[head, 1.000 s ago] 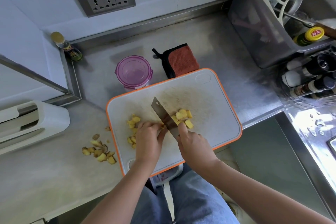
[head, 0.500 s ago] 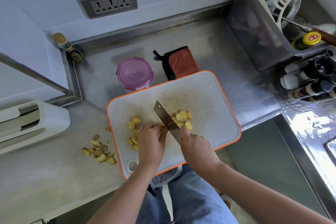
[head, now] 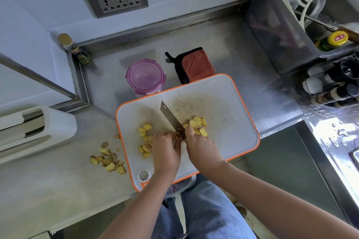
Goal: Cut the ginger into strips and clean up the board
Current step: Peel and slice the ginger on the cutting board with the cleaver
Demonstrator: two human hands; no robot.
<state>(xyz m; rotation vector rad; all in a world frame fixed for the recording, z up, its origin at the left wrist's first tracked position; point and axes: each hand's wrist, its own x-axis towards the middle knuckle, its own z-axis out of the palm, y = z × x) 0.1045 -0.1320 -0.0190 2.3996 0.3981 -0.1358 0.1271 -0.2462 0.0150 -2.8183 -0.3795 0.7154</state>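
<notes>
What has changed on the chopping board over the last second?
Very little. The right hand keeps the knife at the same slant, and the left hand stays on the ginger beside the blade. Nothing was picked up or let go. The scraps on the counter lie as before.

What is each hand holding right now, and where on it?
Right hand grips the cleaver at its handle end. Left hand pins a ginger piece against the cutting board.
</notes>
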